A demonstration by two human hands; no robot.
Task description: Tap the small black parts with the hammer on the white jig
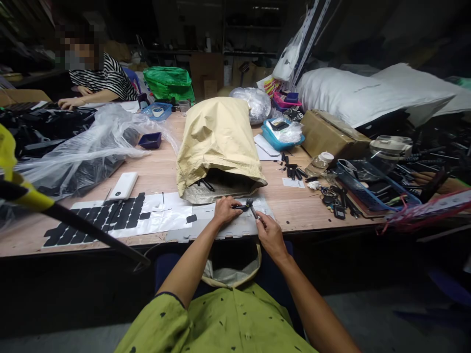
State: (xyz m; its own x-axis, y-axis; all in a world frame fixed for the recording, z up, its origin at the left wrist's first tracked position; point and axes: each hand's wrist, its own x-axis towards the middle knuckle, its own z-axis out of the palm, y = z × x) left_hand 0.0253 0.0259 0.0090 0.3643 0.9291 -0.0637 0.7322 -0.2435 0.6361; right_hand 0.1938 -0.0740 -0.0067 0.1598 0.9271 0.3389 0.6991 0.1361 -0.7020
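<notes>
My left hand [225, 210] rests on a white backing sheet [235, 224] at the table's near edge, fingers closed on a small black part [240, 207]. Just to its right, my right hand [270, 234] is closed around a thin tool with a rounded grey head [251, 206], whose tip meets the black part. Directly behind both hands lies a tan paper sack [217, 142] with its mouth open toward me and black parts inside. A white sheet carrying several black adhesive pads [106, 218] lies to the left.
A white power bank [123, 186] sits by a clear plastic bag of black parts [84, 152]. Loose black pieces [292, 171], blue trays [281, 135], a cardboard box [333, 133] and a basket [375, 186] crowd the right. Another person [95, 81] works far left. A black-yellow rod [55, 211] crosses the left foreground.
</notes>
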